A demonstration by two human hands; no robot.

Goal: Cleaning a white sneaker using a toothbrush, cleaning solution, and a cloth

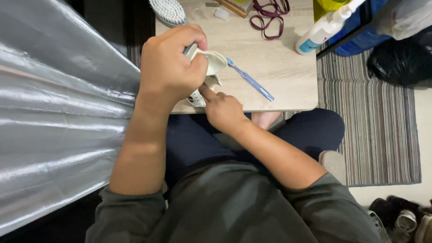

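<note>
Wooden table (288,76) edge beneath left hand (168,67)

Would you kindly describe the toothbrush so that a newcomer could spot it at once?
Start at the light wooden table. Just right of the left hand, which grips a pale shoe, lies a blue toothbrush, slanting towards the table's near edge. It is the only thin blue stick there.
</note>
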